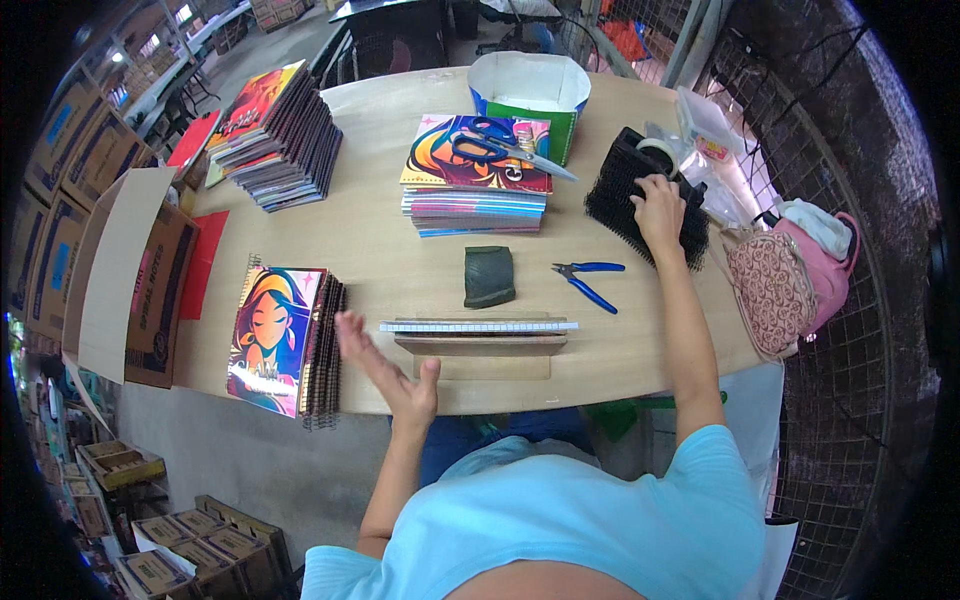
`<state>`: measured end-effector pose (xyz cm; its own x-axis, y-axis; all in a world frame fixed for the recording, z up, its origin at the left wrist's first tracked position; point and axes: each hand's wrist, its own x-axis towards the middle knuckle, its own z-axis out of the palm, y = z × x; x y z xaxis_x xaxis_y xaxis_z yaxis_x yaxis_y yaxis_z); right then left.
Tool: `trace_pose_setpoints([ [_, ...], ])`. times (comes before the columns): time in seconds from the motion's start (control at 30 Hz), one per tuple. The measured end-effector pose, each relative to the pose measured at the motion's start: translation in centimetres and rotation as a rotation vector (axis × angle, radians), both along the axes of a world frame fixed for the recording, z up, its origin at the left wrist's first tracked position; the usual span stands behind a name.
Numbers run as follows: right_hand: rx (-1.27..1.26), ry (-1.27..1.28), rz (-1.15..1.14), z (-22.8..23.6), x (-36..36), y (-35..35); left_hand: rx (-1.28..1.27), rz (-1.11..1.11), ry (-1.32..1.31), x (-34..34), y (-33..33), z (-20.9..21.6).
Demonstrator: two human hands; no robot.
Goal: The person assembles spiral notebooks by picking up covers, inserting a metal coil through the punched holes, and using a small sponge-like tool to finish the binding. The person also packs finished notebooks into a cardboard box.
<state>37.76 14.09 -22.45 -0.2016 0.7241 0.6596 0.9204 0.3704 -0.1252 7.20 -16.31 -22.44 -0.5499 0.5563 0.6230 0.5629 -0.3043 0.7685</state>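
Observation:
My right hand [660, 213] reaches to the far right, its fingers bent down onto a dark pile of black spiral binding coils [618, 192], gripping at a coil. My left hand [398, 385] is raised at the table's near edge, fingers stretched out and thumb apart, holding nothing. Just left of it lies a stack of spiral notebooks [270, 340] with a colourful illustrated cover. Between my hands, a wooden holder [480, 346] has a thin pad with a white, marked edge strip [480, 327] standing in it. Blue-handled cutting pliers [590, 283] and a dark green pad [489, 276] lie beyond it.
Blue-handled scissors [510, 150] rest on a stack of unbound notebooks [475, 210]. Behind stands a cut-open box [528, 85]. More notebooks [275, 140] are piled far left, near an open carton [125, 280]. A tape roll [656, 153] and pink bag [815, 270] are at right.

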Motion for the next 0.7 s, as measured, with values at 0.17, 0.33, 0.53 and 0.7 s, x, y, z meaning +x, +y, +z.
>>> trace_pose_setpoints([
  [0.17,-0.09,-0.182,-0.005,-0.2,0.7,1.5,0.101,0.011,0.482,1.8,-0.9,6.3],
  [0.33,0.081,-0.203,0.052,-0.4,0.1,0.5,-0.225,-0.261,0.693,4.5,1.3,10.8],
  [0.53,0.032,-0.182,0.118,0.0,1.2,0.5,-0.238,-0.372,0.682,6.0,3.6,8.8],
  [0.7,0.061,-0.175,0.129,-0.9,1.5,0.7,-0.167,-0.392,0.63,6.6,4.1,7.7],
])
